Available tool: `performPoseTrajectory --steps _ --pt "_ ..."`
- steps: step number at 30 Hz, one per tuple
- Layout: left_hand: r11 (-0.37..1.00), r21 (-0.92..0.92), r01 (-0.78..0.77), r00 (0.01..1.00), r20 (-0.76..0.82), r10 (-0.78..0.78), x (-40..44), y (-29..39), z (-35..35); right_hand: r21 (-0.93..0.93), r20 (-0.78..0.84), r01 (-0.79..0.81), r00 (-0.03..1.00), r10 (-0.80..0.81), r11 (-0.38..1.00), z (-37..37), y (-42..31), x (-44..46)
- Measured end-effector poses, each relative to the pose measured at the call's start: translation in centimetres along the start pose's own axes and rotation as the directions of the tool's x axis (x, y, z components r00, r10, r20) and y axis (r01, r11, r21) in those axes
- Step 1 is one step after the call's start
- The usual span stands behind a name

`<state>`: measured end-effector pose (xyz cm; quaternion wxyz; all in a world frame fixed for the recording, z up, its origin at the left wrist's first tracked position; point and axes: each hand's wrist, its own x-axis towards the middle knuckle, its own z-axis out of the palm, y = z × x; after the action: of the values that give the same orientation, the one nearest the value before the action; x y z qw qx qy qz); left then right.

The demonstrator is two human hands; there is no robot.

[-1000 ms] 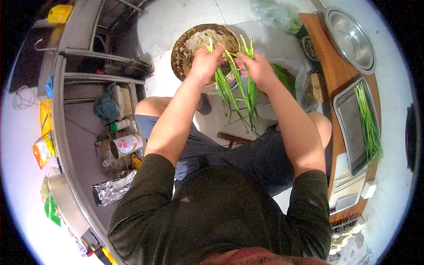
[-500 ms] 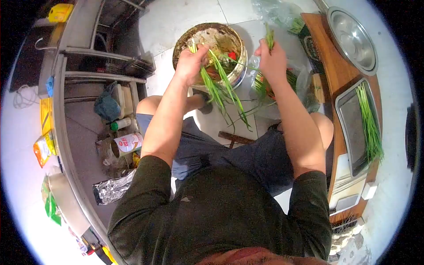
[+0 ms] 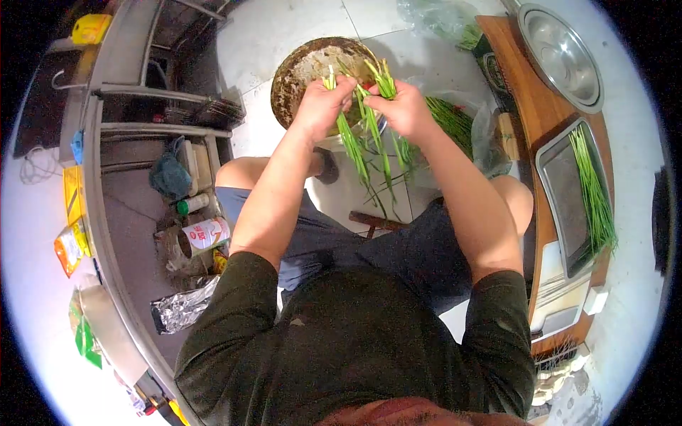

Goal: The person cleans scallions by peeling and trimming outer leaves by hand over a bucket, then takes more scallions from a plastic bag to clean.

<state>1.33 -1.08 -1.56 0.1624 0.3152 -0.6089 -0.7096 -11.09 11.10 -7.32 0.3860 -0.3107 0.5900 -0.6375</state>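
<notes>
My left hand is closed round a few garlic chives, pale ends up and green leaves hanging down. Close beside it, my right hand grips another bunch of chives, whose stem ends stick up above the fingers. The fingertips of both hands almost meet at the strands between them. Both hands are over the near right rim of a dirty bucket with scraps in it. More chives lie in a clear plastic bag on the floor, partly hidden by my right forearm.
To the right, a wooden board carries a steel basin and a metal tray with chives along one side. A shelf at left holds a tin can and crumpled foil. A brown wooden piece lies between my legs.
My right hand has moved left and down from beside the bag to meet my left hand. My left hand has shifted slightly right. Both keep hold of chives.
</notes>
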Motion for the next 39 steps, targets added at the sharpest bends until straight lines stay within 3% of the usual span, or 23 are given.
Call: performPoseTrajectory --steps 7,11,14,15,16,18,22,23,28,30,36,39 --pt "0.970 0.244 0.007 1.000 -0.006 -0.005 -0.3 0.6 0.0 -0.081 0.004 -0.046 0.999 0.047 0.996 -0.4 -0.7 -0.2" --pt "0.941 0.337 0.044 0.998 0.020 -0.054 -0.4 0.8 -0.7 -0.133 0.008 0.003 1.000 -0.002 0.991 -0.6 -0.4 0.1" --pt "0.962 0.252 0.102 0.994 -0.073 -0.086 -0.7 0.9 -0.9 -0.159 0.001 -0.031 1.000 0.031 0.987 -0.8 -0.5 0.2" --pt "0.973 0.222 0.062 0.991 -0.133 -0.033 -0.2 0.7 -1.5 -0.151 -0.004 -0.035 0.999 0.035 0.988 -0.9 -0.4 0.2" --pt "0.991 0.131 0.019 0.974 -0.227 0.011 0.0 0.3 -2.0 -0.145 -0.008 -0.038 0.999 0.038 0.989 -0.9 -0.3 0.2" --pt "0.997 -0.066 0.040 0.956 -0.288 -0.057 0.4 0.6 -3.6 -0.076 0.017 -0.118 0.993 0.120 0.990 -1.1 -0.7 0.1" --pt "0.984 0.121 0.128 0.863 -0.503 -0.050 0.3 0.9 -3.5 0.066 0.063 -0.175 0.983 0.171 0.982 -0.7 -1.3 0.0" --pt "0.964 0.231 0.130 0.882 -0.471 -0.006 0.6 -0.2 -4.0 0.089 0.075 -0.172 0.983 0.166 0.981 -0.6 -1.2 0.1" --pt "0.990 0.142 0.025 0.991 -0.131 -0.007 -1.1 -0.3 -0.9 0.163 0.123 -0.168 0.981 0.149 0.972 -0.3 -1.0 0.2" --pt "0.985 0.155 -0.069 0.995 -0.055 0.079 -1.4 -0.1 -0.1 0.144 0.165 -0.195 0.971 0.171 0.970 -0.2 -1.4 0.1" --pt "0.976 0.212 -0.046 0.988 -0.132 0.075 -0.7 -0.8 0.1 0.095 0.137 -0.170 0.978 0.157 0.981 0.0 -1.7 -0.3" --pt "0.933 0.342 -0.115 0.982 -0.105 0.159 -0.7 -0.5 0.2 0.082 0.115 -0.108 0.989 0.099 0.991 0.0 -1.4 -0.1"
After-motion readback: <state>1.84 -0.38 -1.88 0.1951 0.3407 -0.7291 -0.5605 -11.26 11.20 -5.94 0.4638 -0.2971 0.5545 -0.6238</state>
